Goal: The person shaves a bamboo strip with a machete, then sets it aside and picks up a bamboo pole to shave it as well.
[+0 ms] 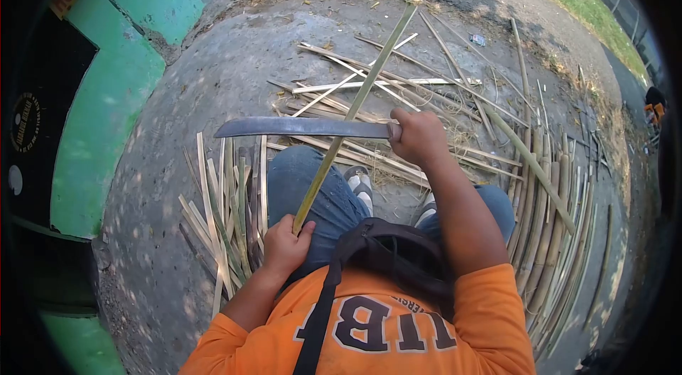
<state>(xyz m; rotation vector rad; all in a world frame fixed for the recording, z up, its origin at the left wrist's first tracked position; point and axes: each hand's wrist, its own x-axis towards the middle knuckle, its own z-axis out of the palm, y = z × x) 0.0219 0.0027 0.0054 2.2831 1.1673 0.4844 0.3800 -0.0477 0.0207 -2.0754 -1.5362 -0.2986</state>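
Note:
My left hand point(287, 246) is closed around the lower end of a long green bamboo strip point(369, 79), which slants up and away to the right. In my right hand point(420, 138) is the handle of a machete point(298, 127), gripped in a fist. Its broad grey blade points left and crosses over the bamboo strip above my knees. Both hands are in front of my body, the left one lower and close to my thigh.
Split bamboo strips point(226, 212) lie by my left leg. More strips point(398, 82) are scattered crosswise ahead, with thin shavings point(444, 126) among them. Bamboo poles point(545, 226) are stacked at my right. A green wall point(106, 112) stands on the left.

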